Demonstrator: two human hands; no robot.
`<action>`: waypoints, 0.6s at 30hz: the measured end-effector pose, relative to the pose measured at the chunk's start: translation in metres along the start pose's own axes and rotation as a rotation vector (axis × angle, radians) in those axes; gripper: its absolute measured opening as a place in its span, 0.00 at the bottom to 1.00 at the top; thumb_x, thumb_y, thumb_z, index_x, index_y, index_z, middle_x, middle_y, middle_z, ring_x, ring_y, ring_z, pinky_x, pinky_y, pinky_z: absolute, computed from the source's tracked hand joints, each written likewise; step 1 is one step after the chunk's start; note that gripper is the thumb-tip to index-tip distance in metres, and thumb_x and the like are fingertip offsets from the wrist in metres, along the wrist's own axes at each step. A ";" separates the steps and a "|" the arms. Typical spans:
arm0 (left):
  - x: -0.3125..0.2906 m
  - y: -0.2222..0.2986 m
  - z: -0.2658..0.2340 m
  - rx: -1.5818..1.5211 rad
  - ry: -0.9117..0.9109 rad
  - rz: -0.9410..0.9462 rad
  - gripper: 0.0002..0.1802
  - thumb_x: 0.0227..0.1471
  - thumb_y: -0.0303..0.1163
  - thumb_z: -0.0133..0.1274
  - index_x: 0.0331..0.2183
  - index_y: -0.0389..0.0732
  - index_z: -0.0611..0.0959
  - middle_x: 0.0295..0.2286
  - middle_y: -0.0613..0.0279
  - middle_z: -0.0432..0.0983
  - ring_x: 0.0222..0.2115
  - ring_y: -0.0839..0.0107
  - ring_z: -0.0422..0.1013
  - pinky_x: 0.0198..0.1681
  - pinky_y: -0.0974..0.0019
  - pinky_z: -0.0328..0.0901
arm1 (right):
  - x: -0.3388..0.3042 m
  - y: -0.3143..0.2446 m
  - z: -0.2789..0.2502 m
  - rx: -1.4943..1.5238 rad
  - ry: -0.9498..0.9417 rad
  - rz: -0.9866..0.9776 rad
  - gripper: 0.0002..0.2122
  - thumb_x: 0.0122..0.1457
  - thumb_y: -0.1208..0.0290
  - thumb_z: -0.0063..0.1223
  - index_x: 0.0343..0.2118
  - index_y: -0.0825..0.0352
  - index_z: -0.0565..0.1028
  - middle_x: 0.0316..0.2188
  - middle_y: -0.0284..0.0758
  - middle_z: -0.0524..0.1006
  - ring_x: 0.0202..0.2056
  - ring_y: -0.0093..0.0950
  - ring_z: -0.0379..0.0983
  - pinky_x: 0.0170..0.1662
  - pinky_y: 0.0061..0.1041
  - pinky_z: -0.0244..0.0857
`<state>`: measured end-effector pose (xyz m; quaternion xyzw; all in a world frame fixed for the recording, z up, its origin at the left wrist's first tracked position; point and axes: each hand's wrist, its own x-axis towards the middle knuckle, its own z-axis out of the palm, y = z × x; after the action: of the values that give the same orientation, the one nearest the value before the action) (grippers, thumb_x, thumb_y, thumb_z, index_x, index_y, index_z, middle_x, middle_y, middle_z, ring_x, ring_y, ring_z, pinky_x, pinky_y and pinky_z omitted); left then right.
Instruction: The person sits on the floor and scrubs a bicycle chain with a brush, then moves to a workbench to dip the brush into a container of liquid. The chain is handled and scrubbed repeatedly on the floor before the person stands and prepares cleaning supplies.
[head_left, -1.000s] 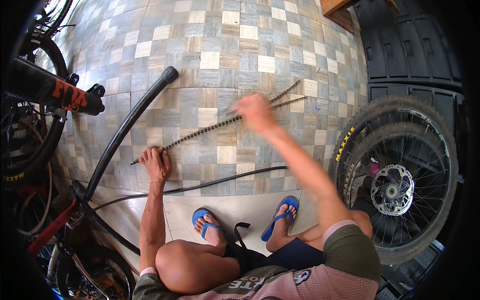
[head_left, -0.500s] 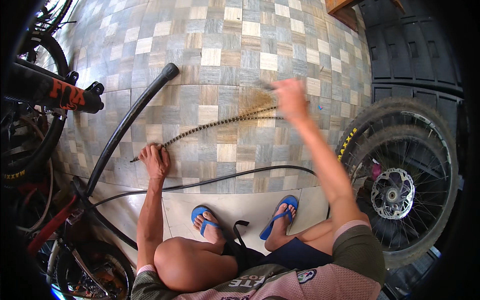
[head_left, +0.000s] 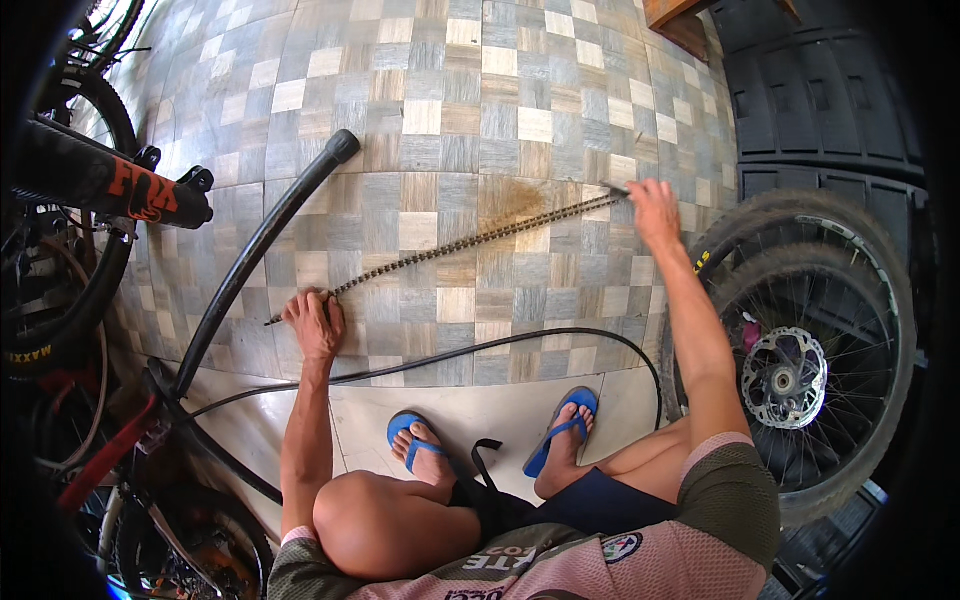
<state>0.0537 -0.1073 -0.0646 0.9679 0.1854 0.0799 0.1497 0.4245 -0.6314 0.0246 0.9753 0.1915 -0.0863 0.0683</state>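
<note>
A bicycle chain (head_left: 455, 245) lies doubled in a long slanting line across the tiled floor. At its near-left end my left hand (head_left: 315, 322) is closed on it, and a short tail of chain sticks out past the fingers. My right hand (head_left: 655, 210) is closed at the far-right end, gripping a thin dark tool (head_left: 613, 188) whose tip points left. Its exact kind is too small to make out. The two strands of chain run close together up to the right fingers; whether those fingers also hold the chain is hidden.
A brown stain (head_left: 515, 203) marks the floor beside the chain. A black hose (head_left: 265, 240) arches up on the left, and a thinner black hose (head_left: 480, 347) crosses before my feet. Bicycle parts (head_left: 110, 180) crowd the left; wheels with a disc rotor (head_left: 785, 380) lean at right.
My right hand has moved right and toward me, out to the chain's far end. The chain's two strands have drawn closer together. My left hand has stayed in nearly the same place.
</note>
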 end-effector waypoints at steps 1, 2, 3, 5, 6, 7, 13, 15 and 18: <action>0.001 0.001 0.000 -0.005 0.055 0.048 0.10 0.59 0.34 0.59 0.41 0.43 0.79 0.44 0.55 0.75 0.48 0.50 0.66 0.56 0.44 0.54 | 0.007 -0.007 -0.009 0.073 0.096 -0.078 0.11 0.72 0.64 0.51 0.48 0.56 0.84 0.47 0.33 0.78 0.51 0.35 0.71 0.54 0.39 0.68; 0.002 0.002 0.000 0.002 0.033 0.015 0.10 0.59 0.34 0.59 0.41 0.43 0.79 0.44 0.55 0.75 0.48 0.50 0.66 0.56 0.44 0.54 | 0.012 -0.028 -0.019 0.117 0.130 -0.100 0.10 0.71 0.67 0.52 0.49 0.57 0.84 0.46 0.33 0.78 0.49 0.35 0.71 0.52 0.39 0.68; 0.001 0.002 0.000 -0.009 0.039 0.015 0.10 0.59 0.34 0.59 0.41 0.43 0.79 0.44 0.55 0.75 0.48 0.50 0.66 0.56 0.44 0.54 | 0.012 -0.058 -0.029 0.155 0.093 -0.072 0.10 0.70 0.71 0.53 0.49 0.59 0.84 0.45 0.32 0.78 0.47 0.35 0.70 0.51 0.40 0.67; -0.001 0.003 0.000 -0.011 0.032 0.012 0.10 0.59 0.33 0.59 0.41 0.43 0.79 0.44 0.55 0.75 0.48 0.51 0.66 0.56 0.45 0.53 | 0.005 -0.148 -0.035 0.732 -0.036 -0.002 0.12 0.73 0.62 0.52 0.38 0.60 0.85 0.42 0.32 0.76 0.46 0.34 0.69 0.53 0.36 0.65; -0.001 0.002 0.000 -0.002 0.032 0.011 0.10 0.59 0.33 0.60 0.41 0.42 0.79 0.44 0.55 0.75 0.48 0.51 0.66 0.57 0.45 0.53 | -0.004 -0.194 -0.031 0.862 -0.067 -0.130 0.13 0.72 0.63 0.54 0.31 0.61 0.84 0.40 0.31 0.74 0.45 0.34 0.68 0.54 0.37 0.64; -0.001 0.002 0.000 -0.006 0.036 0.007 0.10 0.59 0.33 0.60 0.41 0.42 0.79 0.44 0.55 0.75 0.48 0.51 0.66 0.57 0.45 0.53 | -0.013 -0.236 -0.026 0.847 -0.158 -0.217 0.10 0.71 0.64 0.54 0.35 0.57 0.85 0.42 0.31 0.74 0.44 0.34 0.67 0.56 0.39 0.63; -0.001 0.000 0.000 -0.011 0.039 0.006 0.10 0.59 0.32 0.59 0.41 0.42 0.79 0.45 0.54 0.75 0.49 0.51 0.66 0.57 0.46 0.53 | -0.023 -0.144 0.029 0.787 -0.095 -0.026 0.20 0.73 0.48 0.48 0.36 0.59 0.83 0.37 0.36 0.74 0.47 0.35 0.70 0.58 0.40 0.63; 0.000 0.001 -0.002 -0.004 0.027 0.017 0.10 0.58 0.32 0.59 0.41 0.42 0.79 0.44 0.54 0.75 0.48 0.51 0.66 0.57 0.46 0.54 | -0.003 -0.045 0.029 0.574 -0.057 0.071 0.15 0.72 0.53 0.50 0.41 0.57 0.84 0.40 0.36 0.76 0.46 0.33 0.72 0.53 0.38 0.67; 0.003 0.005 -0.003 0.002 0.017 0.003 0.10 0.58 0.33 0.59 0.41 0.42 0.79 0.44 0.54 0.75 0.48 0.51 0.66 0.57 0.46 0.54 | 0.017 0.018 0.011 0.071 0.256 -0.145 0.09 0.70 0.61 0.56 0.45 0.57 0.83 0.39 0.33 0.77 0.45 0.30 0.73 0.50 0.37 0.69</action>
<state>0.0570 -0.1095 -0.0598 0.9676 0.1853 0.0881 0.1470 0.4454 -0.6436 0.0121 0.9638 0.2653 0.0274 0.0023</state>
